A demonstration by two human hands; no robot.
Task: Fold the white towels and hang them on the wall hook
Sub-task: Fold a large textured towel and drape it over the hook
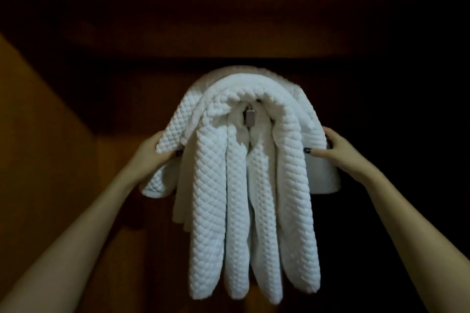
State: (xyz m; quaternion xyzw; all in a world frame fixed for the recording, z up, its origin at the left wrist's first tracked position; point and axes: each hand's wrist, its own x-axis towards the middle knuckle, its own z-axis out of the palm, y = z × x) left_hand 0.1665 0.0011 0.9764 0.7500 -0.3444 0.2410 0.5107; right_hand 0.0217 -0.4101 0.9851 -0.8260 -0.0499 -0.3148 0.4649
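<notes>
Dark brown wooden wall (63, 114) is filling the background, and thick white quilted towels (213, 185) are already hanging folded over a grey metal wall hook (249, 117) at centre. The left grip (150, 151) at nine o'clock and the right grip (340, 151) at three o'clock are each pinching a towel edge, so only straightening seems left. No container is showing.
</notes>
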